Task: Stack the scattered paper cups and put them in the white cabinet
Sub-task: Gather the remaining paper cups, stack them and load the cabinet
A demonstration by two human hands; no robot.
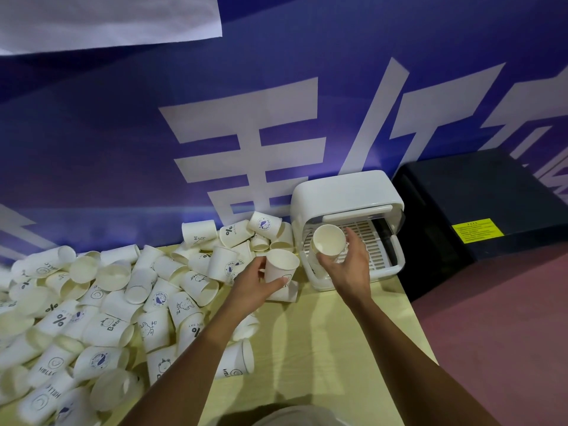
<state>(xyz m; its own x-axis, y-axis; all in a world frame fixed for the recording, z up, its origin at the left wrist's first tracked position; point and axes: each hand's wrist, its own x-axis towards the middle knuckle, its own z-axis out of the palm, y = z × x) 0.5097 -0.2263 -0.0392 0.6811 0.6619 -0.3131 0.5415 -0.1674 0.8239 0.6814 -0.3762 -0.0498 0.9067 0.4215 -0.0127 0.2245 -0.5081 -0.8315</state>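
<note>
Nearest, loose paper cups [123, 287] lie heaped on the pale table [322, 333], most on their sides, mouths facing all ways. The left hand [255, 284] grips one cup [281, 267] by its wall, axis upright, mouth up, at the heap's right edge. The right hand [347, 269] curls its fingers round a second cup [328, 241], tilted with its mouth toward the camera, at the open front of the white cabinet [347, 189]. Inside is a slatted tray [375, 241]; contents under the hand cannot be told. Behind stand a black box [479, 195] and blue banner [246, 103].
</note>
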